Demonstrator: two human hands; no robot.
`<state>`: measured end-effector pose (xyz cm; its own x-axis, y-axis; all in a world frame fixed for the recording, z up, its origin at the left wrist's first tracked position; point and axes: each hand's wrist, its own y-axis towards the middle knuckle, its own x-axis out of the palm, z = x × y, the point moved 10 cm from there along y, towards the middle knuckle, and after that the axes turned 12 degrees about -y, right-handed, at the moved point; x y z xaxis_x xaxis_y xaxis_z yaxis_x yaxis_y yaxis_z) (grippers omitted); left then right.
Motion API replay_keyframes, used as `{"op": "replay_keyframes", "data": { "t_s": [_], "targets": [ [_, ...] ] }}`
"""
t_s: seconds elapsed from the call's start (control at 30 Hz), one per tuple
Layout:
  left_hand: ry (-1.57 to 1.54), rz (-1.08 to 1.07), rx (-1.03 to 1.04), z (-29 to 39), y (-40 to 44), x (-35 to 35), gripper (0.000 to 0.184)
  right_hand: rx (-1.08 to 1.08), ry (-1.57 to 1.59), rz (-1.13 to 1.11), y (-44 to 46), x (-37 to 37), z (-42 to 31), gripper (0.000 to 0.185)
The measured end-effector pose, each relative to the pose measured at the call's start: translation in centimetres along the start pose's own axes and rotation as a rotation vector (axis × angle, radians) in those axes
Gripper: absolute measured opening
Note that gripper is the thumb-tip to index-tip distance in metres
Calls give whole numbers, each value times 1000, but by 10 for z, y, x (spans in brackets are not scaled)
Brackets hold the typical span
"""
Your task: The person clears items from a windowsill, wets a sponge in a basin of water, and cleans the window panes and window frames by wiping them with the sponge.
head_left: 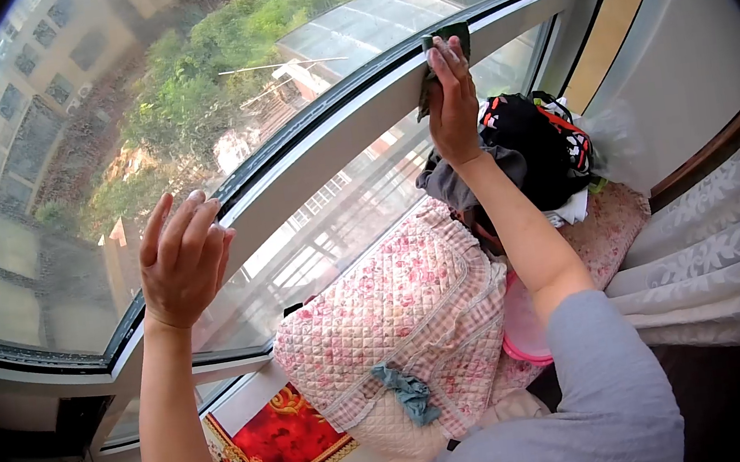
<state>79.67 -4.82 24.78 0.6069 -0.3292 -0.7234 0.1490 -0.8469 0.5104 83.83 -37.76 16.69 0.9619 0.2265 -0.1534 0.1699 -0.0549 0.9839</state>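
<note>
My right hand (452, 108) is pressed on a dark green cloth (460, 34) against the white window frame (324, 155), towards its right end. Part of the cloth lies hidden under the fingers. My left hand (182, 265) is raised in front of the window glass (187, 96), fingers bent a little and partly apart, holding nothing. Its fingertips are close to the lower edge of the pane; whether they touch it I cannot tell.
A pink floral quilted cover (380, 313) lies on the sill below, with a crumpled blue-green cloth (408, 392) on it. Dark clothes (536, 151) are heaped at the right, near a pink-rimmed basin (522, 323) and a white curtain (715, 253). A red patterned sheet (294, 443) lies lower left.
</note>
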Motion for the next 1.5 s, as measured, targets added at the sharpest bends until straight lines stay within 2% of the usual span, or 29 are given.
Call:
{"op": "replay_keyframes", "data": {
  "t_s": [0.13, 0.17, 0.2, 0.27, 0.4, 0.47, 0.53, 0.67, 0.83, 0.9, 1.0, 1.07, 1.13, 1.33, 1.4, 1.5],
  "targets": [
    [-4, -7, 7, 1, 2, 0, 15, 221, -179, 46, 22, 0, 123, 37],
    [-1, -15, 4, 1, 3, 0, 15, 242, -191, 62, 24, 0, 119, 39],
    [2, -19, 3, 1, 3, 1, 14, 262, -207, 81, 26, 5, 110, 41],
    [0, -24, 0, 2, 2, 3, 14, 303, -70, 53, 22, 8, 41, 52],
    [-8, -46, -3, 2, 1, 4, 13, 50, 191, -224, -12, 14, -120, 49],
    [2, -57, -1, 2, 2, 5, 14, 1, 179, -233, -10, 12, -113, 48],
    [17, -57, 6, 1, 0, 7, 20, -114, 149, -239, -10, 14, -86, 47],
    [43, -64, 12, 1, -3, 10, 28, 141, -27, -2, 11, 3, 60, 42],
    [30, -49, 18, 0, -4, 10, 30, 286, -237, 101, 29, 5, 252, 36],
    [34, -54, 14, 0, -5, 9, 30, 506, -163, 78, 27, 19, 338, 36],
    [26, -71, -1, 0, -5, 8, 30, 669, -161, 85, 29, 30, 352, 36],
    [18, -54, -4, -1, -5, 8, 30, 604, -163, 149, 23, 30, 294, 35],
    [18, -38, -2, -1, -5, 7, 30, 447, -177, 163, 21, 22, 196, 33],
    [12, -42, -25, -4, -7, 8, 28, 174, 64, -180, 8, 7, -105, 43],
    [53, 3, -27, -5, -4, 1, 24, 119, 160, -272, -2, 11, -177, 50],
    [27, 77, -18, -4, -2, -11, 28, -101, 199, -344, -13, 13, -261, 55]
  ]
}}
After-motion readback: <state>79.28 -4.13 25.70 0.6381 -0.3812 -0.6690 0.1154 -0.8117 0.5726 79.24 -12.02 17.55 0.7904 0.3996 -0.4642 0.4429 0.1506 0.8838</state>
